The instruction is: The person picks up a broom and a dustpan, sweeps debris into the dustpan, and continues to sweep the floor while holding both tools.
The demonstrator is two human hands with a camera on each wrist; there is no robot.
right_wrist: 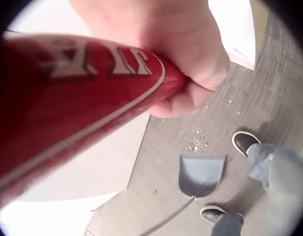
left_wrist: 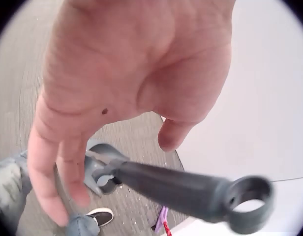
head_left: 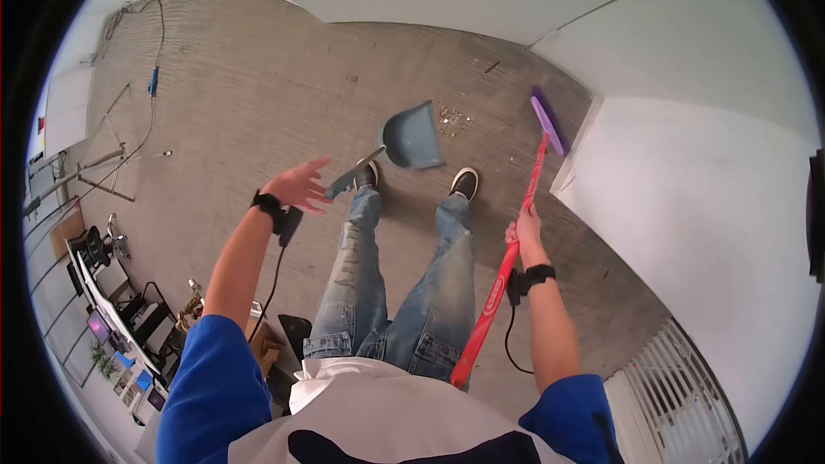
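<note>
A grey-blue dustpan (head_left: 414, 137) lies on the floor in front of the feet, its long handle (left_wrist: 171, 189) slanting up toward my left hand (head_left: 298, 186). That hand has its fingers spread and relaxed beside the handle's ring-shaped end, not wrapped round it. My right hand (head_left: 527, 230) grips the red shaft of a broom (head_left: 494, 292), which runs from near my waist down to a purple head (head_left: 547, 125) by the white wall. Just past the dustpan's front lip is a small pile of pale crumbs (head_left: 453, 120); the right wrist view shows the crumbs (right_wrist: 197, 142) too.
White panels and a wall corner (head_left: 593, 112) bound the floor ahead and to the right. A dark stick-like scrap (head_left: 491, 67) lies near the panel. At left are a metal stand (head_left: 103, 163), a cable with a blue connector (head_left: 153, 82), and a desk with chairs (head_left: 129, 326).
</note>
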